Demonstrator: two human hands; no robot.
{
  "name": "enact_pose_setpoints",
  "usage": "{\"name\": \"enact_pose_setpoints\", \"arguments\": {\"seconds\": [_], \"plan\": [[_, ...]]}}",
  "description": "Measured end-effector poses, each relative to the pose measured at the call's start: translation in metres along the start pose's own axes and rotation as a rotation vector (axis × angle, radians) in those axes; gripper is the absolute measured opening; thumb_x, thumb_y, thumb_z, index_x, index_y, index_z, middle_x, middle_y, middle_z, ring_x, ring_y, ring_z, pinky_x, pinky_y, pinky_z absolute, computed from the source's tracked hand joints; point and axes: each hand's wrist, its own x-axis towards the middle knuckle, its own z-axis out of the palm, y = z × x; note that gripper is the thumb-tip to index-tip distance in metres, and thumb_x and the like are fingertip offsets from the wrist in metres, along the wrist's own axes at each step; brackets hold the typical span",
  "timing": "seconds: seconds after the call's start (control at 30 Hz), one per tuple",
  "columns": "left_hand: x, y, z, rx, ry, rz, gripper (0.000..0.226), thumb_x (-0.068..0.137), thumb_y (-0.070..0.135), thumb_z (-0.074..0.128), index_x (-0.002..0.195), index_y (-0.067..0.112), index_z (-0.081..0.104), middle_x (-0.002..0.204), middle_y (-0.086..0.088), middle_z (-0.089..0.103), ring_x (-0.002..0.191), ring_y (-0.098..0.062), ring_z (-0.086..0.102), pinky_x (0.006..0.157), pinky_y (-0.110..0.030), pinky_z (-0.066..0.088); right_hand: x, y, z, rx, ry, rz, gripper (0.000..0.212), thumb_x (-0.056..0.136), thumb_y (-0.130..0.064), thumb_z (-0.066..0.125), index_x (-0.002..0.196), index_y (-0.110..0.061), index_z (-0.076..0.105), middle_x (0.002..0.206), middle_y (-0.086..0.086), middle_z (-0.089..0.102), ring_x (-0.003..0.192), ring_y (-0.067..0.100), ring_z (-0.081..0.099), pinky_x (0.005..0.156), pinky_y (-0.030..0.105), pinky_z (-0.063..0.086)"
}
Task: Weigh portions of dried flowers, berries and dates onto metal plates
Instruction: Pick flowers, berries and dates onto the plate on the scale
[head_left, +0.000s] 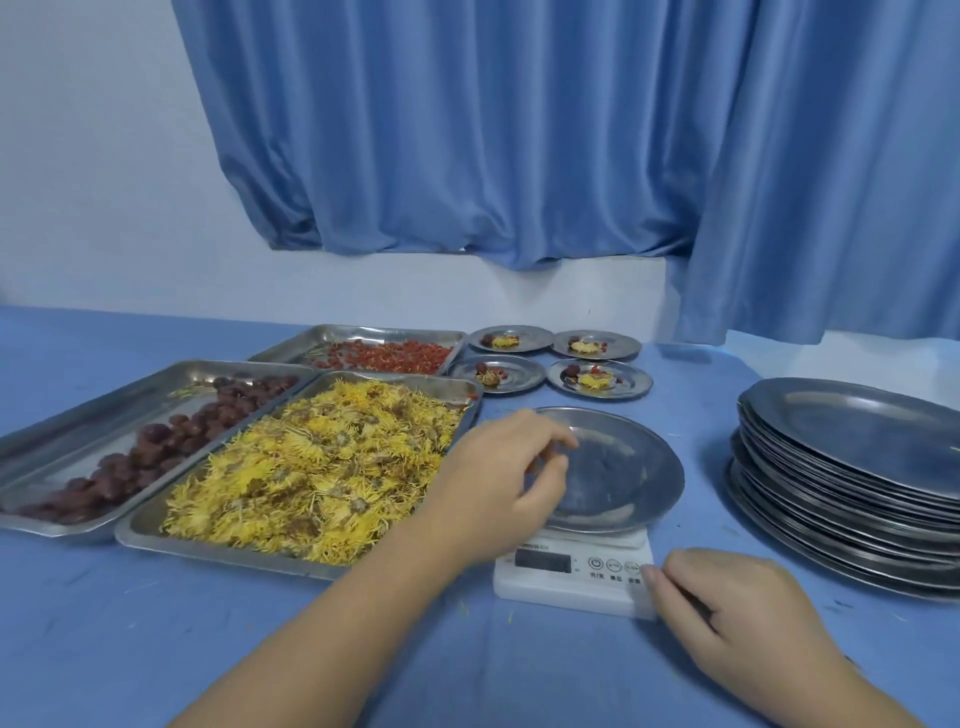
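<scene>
**Metal plate on the scale, a hand at either side**

A round metal plate is seen resting on a white digital scale. The left hand is held over the plate's left rim, thumb and forefinger drawn close together and the other fingers curled; whether anything is pinched between them cannot be told.

Just left of those fingers lies a tray of yellow dried flowers, with dates in a tray further left and red berries in a tray beyond.

The right hand is loosely bent and nothing is held; one fingertip is laid at the scale's right front corner, beside the buttons.

Beyond the left fingers, four small filled plates are set out. Well to the right of the right fingers, a stack of plates is piled.
</scene>
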Motion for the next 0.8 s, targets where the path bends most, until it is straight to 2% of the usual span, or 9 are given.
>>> {"name": "enact_pose_setpoints", "arguments": {"seconds": [0.1, 0.2, 0.3, 0.37, 0.47, 0.53, 0.63, 0.7, 0.8], "plan": [[-0.008, -0.025, -0.046, 0.181, -0.09, -0.056, 0.024, 0.092, 0.036, 0.045, 0.11, 0.031, 0.061, 0.093, 0.019, 0.057, 0.084, 0.001, 0.052, 0.074, -0.023, 0.047, 0.009, -0.01, 0.0, 0.044, 0.115, -0.021, 0.045, 0.087, -0.032, 0.046, 0.047, -0.014, 0.034, 0.042, -0.002, 0.031, 0.039, 0.018, 0.031, 0.042, 0.028, 0.025], [-0.009, -0.06, -0.093, 0.255, -0.146, -0.239, 0.015, 0.093, 0.036, 0.05, 0.106, 0.038, 0.059, 0.098, 0.019, 0.059, 0.084, 0.001, 0.056, 0.072, -0.027, 0.05, 0.029, -0.023, 0.002, 0.171, 0.204, 0.071, 0.047, 0.087, -0.03, 0.046, 0.047, -0.013, 0.028, 0.044, -0.005, 0.022, 0.044, 0.01, 0.021, 0.045, 0.025, 0.023], [-0.006, -0.097, -0.13, 0.306, -0.221, -0.436, 0.013, 0.095, 0.031, 0.055, 0.106, 0.037, 0.059, 0.102, 0.016, 0.061, 0.079, 0.004, 0.058, 0.064, -0.02, 0.044, 0.045, -0.035, 0.008, 0.236, 0.252, 0.118, 0.047, 0.087, -0.029, 0.044, 0.047, -0.012, 0.026, 0.048, -0.008, 0.016, 0.049, 0.01, 0.021, 0.046, 0.024, 0.023], [-0.007, -0.113, -0.144, 0.398, -0.295, -0.503, 0.018, 0.095, 0.03, 0.056, 0.111, 0.035, 0.061, 0.108, 0.013, 0.062, 0.085, 0.008, 0.053, 0.064, -0.015, 0.039, 0.045, -0.036, 0.016, 0.226, 0.24, 0.114, 0.048, 0.088, -0.029, 0.044, 0.047, -0.011, 0.026, 0.049, -0.007, 0.016, 0.049, 0.011, 0.02, 0.046, 0.025, 0.023], [-0.004, -0.118, -0.143, 0.418, -0.299, -0.472, 0.018, 0.094, 0.029, 0.059, 0.108, 0.039, 0.06, 0.109, 0.016, 0.061, 0.086, 0.011, 0.051, 0.064, -0.011, 0.035, 0.036, -0.031, 0.025, 0.212, 0.174, 0.102, 0.047, 0.088, -0.032, 0.043, 0.049, -0.011, 0.027, 0.048, -0.006, 0.019, 0.044, 0.014, 0.023, 0.044, 0.029, 0.027], [0.002, -0.113, -0.128, 0.365, -0.352, -0.413, 0.023, 0.092, 0.028, 0.062, 0.112, 0.04, 0.06, 0.115, 0.017, 0.06, 0.091, 0.008, 0.053, 0.069, -0.012, 0.038, 0.032, -0.028, 0.025, 0.209, 0.168, 0.089, 0.046, 0.088, -0.032, 0.044, 0.05, -0.014, 0.027, 0.049, -0.007, 0.019, 0.046, 0.011, 0.021, 0.045, 0.028, 0.028], [0.012, -0.106, -0.098, 0.362, -0.569, -0.361, 0.041, 0.091, 0.028, 0.065, 0.13, 0.036, 0.056, 0.137, 0.014, 0.052, 0.116, -0.004, 0.05, 0.097, -0.027, 0.04, 0.031, -0.026, 0.023, 0.212, 0.153, 0.098, 0.045, 0.087, -0.034, 0.044, 0.051, -0.016, 0.025, 0.047, -0.005, 0.02, 0.046, 0.01, 0.021, 0.046, 0.027, 0.028], [0.02, -0.105, -0.084, 0.425, -0.683, -0.347, 0.048, 0.091, 0.029, 0.066, 0.136, 0.035, 0.052, 0.144, 0.01, 0.048, 0.128, -0.012, 0.045, 0.107, -0.035, 0.038, 0.032, -0.024, 0.024, 0.224, 0.141, 0.107, 0.043, 0.088, -0.035, 0.044, 0.052, -0.02, 0.024, 0.049, -0.008, 0.018, 0.046, 0.009, 0.021, 0.046, 0.027, 0.028], [0.027, -0.107, -0.079, 0.434, -0.725, -0.397, 0.046, 0.09, 0.027, 0.067, 0.133, 0.034, 0.054, 0.134, 0.006, 0.057, 0.118, -0.015, 0.054, 0.1, -0.036, 0.044, 0.032, -0.02, 0.025, 0.246, 0.112, 0.115, 0.043, 0.089, -0.038, 0.042, 0.054, -0.02, 0.023, 0.049, -0.007, 0.019, 0.045, 0.012, 0.023, 0.046, 0.029, 0.028]]}}
